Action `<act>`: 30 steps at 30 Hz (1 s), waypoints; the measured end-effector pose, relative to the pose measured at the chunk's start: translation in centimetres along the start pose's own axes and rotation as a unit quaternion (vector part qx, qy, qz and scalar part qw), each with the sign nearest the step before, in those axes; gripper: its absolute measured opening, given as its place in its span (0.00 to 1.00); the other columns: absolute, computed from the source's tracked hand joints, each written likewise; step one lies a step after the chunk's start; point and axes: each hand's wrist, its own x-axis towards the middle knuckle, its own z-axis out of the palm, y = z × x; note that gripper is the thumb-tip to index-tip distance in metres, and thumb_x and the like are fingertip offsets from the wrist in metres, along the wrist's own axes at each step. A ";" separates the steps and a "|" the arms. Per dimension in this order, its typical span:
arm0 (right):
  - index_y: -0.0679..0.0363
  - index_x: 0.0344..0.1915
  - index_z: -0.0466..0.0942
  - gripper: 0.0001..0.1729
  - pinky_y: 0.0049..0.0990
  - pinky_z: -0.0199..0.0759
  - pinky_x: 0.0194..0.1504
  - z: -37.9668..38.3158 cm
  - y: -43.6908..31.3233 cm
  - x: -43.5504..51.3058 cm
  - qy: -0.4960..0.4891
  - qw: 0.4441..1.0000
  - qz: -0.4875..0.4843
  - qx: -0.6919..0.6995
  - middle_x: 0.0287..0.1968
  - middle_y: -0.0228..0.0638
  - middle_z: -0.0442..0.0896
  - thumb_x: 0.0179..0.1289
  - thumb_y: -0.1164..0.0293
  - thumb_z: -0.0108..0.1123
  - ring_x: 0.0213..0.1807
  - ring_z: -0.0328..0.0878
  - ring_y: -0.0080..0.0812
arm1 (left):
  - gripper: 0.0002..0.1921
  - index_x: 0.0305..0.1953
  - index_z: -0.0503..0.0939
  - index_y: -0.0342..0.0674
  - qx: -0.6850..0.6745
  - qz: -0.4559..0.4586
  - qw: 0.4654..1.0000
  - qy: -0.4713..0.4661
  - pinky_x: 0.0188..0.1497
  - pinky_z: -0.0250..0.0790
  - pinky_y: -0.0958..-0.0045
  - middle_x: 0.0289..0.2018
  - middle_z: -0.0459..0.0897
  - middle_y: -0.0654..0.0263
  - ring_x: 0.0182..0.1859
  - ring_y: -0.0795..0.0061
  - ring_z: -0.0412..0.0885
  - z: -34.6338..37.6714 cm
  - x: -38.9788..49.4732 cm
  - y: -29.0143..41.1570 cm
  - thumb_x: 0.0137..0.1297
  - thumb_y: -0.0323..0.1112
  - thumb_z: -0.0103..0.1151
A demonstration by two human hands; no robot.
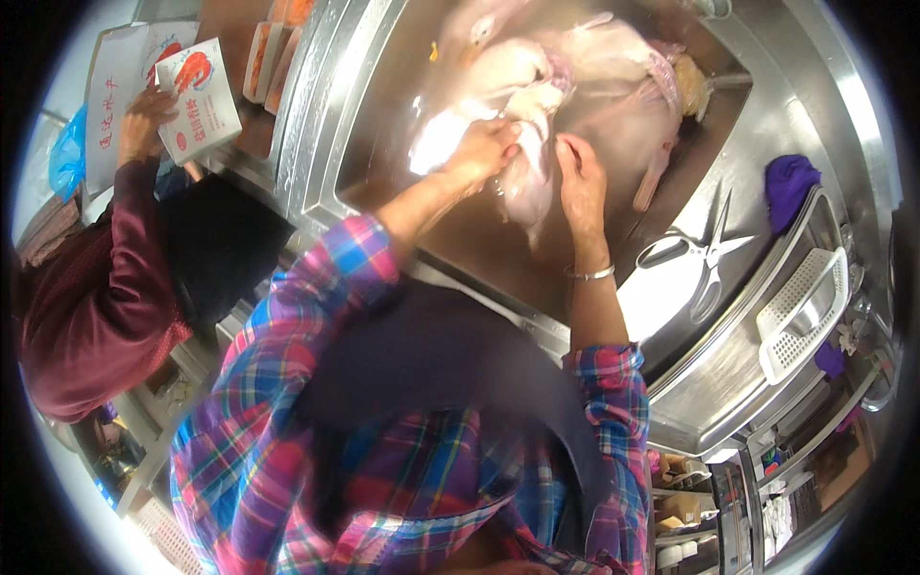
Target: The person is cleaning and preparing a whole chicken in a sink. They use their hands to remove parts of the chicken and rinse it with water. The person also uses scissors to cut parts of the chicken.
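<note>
Plucked poultry carcasses (611,57) lie in murky water in a stainless steel sink (460,269). My left hand (485,151) grips a pale piece of one bird (528,180), probably its neck or head end, near the sink's middle. Just right of it, my right hand (581,169) is raised over the water with thumb and fingertips together; whether something small is between them cannot be told. A bird's leg (652,176) points down at the right. Open-bladed kitchen scissors (710,251) with white handles lie on the steel ledge right of the sink.
A purple cloth (789,190) lies beside a steel basin (719,424) at the right, with a white perforated plastic basket (805,316) over it. On the left, a co-worker's hand (147,118) touches a printed white box (201,100); orange-filled trays (269,65) stand beyond.
</note>
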 end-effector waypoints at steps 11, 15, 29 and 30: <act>0.67 0.56 0.75 0.25 0.27 0.64 0.58 2.4 6.7 -2.0 -0.150 0.935 0.239 0.216 0.54 0.35 0.78 0.68 0.60 0.60 0.55 0.73 0.28 | 0.16 0.42 0.74 0.38 -0.282 -0.052 0.954 -0.085 0.23 0.60 0.79 0.22 0.69 0.71 0.22 0.80 0.64 -7.7 3.3 -4.6 0.75 0.46 0.48; 0.66 0.62 0.69 0.34 0.31 0.65 0.60 4.5 5.7 -2.8 -0.197 0.913 0.247 0.259 0.54 0.40 0.79 0.59 0.63 0.68 0.56 0.73 0.32 | 0.21 0.55 0.76 0.39 -0.323 0.056 0.936 -0.128 0.58 0.68 0.67 0.50 0.81 0.64 0.53 0.70 0.77 -9.7 4.2 -7.1 0.69 0.46 0.58; 0.70 0.68 0.61 0.47 0.32 0.68 0.59 2.1 6.3 -4.0 -0.187 0.970 0.121 0.100 0.57 0.50 0.76 0.54 0.62 0.73 0.57 0.75 0.38 | 0.51 0.69 0.51 0.37 -0.094 -0.009 0.991 -0.095 0.68 0.63 0.62 0.61 0.69 0.55 0.65 0.63 0.67 -3.4 0.5 -6.1 0.47 0.26 0.75; 0.70 0.68 0.61 0.47 0.32 0.68 0.59 1.1 5.5 -3.6 -0.209 0.965 0.136 0.078 0.58 0.51 0.76 0.54 0.61 0.72 0.57 0.75 0.39 | 0.51 0.69 0.52 0.37 -0.100 -0.008 0.990 -0.097 0.68 0.62 0.62 0.62 0.68 0.56 0.66 0.63 0.66 -3.2 0.3 -5.8 0.46 0.26 0.75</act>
